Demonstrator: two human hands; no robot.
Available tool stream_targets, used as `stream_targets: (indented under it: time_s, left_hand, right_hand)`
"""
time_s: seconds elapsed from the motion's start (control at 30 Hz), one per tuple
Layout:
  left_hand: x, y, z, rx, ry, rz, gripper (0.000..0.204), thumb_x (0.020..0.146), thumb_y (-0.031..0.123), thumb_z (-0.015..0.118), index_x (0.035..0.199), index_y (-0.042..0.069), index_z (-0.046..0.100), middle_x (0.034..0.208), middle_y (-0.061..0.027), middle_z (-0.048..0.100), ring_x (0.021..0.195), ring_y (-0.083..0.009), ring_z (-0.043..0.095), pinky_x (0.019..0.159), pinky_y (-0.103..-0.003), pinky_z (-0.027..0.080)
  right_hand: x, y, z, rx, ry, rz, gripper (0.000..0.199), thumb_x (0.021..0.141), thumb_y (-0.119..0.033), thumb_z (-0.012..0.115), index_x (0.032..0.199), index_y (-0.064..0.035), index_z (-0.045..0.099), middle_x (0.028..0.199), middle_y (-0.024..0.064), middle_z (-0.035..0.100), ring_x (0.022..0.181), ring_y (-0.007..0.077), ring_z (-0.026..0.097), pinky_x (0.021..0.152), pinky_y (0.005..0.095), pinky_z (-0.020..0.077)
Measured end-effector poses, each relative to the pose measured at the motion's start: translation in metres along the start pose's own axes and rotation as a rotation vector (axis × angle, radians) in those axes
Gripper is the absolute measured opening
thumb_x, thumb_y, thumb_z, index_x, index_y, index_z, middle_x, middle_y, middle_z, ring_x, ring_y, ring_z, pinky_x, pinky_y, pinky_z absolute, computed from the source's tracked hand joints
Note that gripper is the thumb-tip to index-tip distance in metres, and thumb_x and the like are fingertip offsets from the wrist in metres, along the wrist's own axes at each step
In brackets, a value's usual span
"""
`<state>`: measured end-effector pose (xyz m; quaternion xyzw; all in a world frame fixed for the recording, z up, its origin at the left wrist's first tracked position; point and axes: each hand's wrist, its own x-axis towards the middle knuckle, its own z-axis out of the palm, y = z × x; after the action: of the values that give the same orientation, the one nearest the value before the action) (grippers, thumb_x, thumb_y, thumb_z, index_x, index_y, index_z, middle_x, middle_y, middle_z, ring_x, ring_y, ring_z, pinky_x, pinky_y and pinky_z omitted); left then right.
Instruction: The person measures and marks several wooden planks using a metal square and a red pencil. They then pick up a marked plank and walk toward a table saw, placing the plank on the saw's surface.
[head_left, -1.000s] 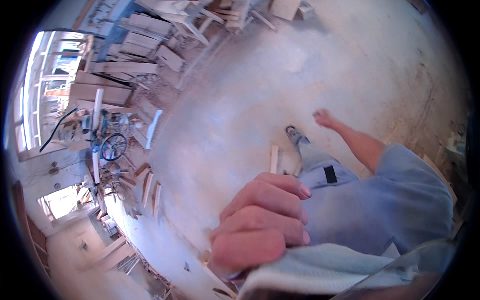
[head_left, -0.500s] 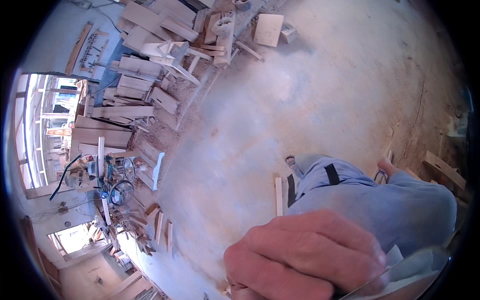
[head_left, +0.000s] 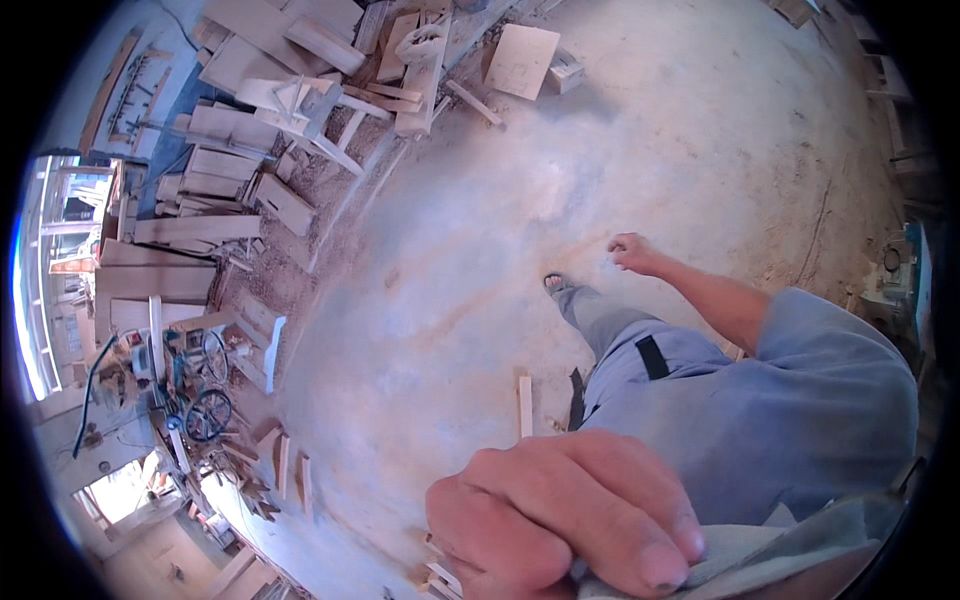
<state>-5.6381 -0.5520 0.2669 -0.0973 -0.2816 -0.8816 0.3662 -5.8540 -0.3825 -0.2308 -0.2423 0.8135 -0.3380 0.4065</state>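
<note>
Close to the camera, my left hand [head_left: 565, 515] is closed, its fingers bent over toward a pale grey-green, cloth-like thing [head_left: 800, 550] at the lower edge. What the fingertips grip is hidden. My right hand [head_left: 632, 253] is held out over the floor at the end of a bare forearm, fingers loosely bent and apart, nothing visible in it. Below are my grey-blue shirt [head_left: 780, 410], grey trousers with a black patch [head_left: 652, 357], and one sandalled foot [head_left: 553, 282].
A wooden strip [head_left: 525, 405] lies on the concrete floor [head_left: 450, 300] beside my leg. Stacked boards [head_left: 215, 160] and wood scraps line the left wall. A machine with a dark handwheel [head_left: 208, 415] stands left. A square panel [head_left: 523, 60] lies at the top.
My right arm has swung out into view over the floor. My left hand has shifted slightly left and down. The view has turned a little, moving the surroundings leftward.
</note>
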Motion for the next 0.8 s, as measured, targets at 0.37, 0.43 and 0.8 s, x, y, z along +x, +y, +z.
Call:
stream_targets:
  time_s: [0.37, 0.43, 0.8]
  left_hand:
    - [0.131, -0.038, -0.018, 0.167, 0.093, 0.041, 0.011, 0.099, 0.006, 0.051, 0.091, 0.006, 0.043, 0.066, -0.0109, 0.054, 0.054, -0.0215, 0.052, 0.047, -0.028, 0.044]
    - [0.142, -0.043, -0.025, 0.027, 0.098, -0.060, 0.020, 0.100, 0.006, 0.046, 0.081, 0.005, 0.040, 0.058, -0.0104, 0.051, 0.047, -0.0209, 0.049, 0.039, -0.027, 0.039]
    - [0.116, -0.040, -0.087, -0.246, -0.246, 0.175, 0.032, 0.098, 0.008, 0.059, 0.130, 0.011, 0.059, 0.106, -0.0138, 0.065, 0.084, -0.0247, 0.063, 0.068, -0.031, 0.055]
  right_hand:
    - [0.053, -0.036, -0.004, 0.121, -0.059, 0.174, 0.030, 0.075, -0.005, 0.066, 0.104, 0.0029, 0.069, 0.084, 0.0143, 0.069, 0.066, 0.0199, 0.068, 0.060, 0.0337, 0.0566]
    - [0.051, 0.024, 0.004, 0.153, 0.032, 0.227, 0.028, 0.074, -0.003, 0.066, 0.101, 0.0016, 0.069, 0.079, 0.0133, 0.068, 0.062, 0.0205, 0.067, 0.056, 0.0338, 0.0552]
    - [0.010, 0.074, 0.004, 0.359, 0.205, 0.678, 0.024, 0.079, 0.001, 0.061, 0.102, -0.0017, 0.068, 0.071, 0.0106, 0.066, 0.051, 0.0168, 0.059, 0.042, 0.0311, 0.0440]
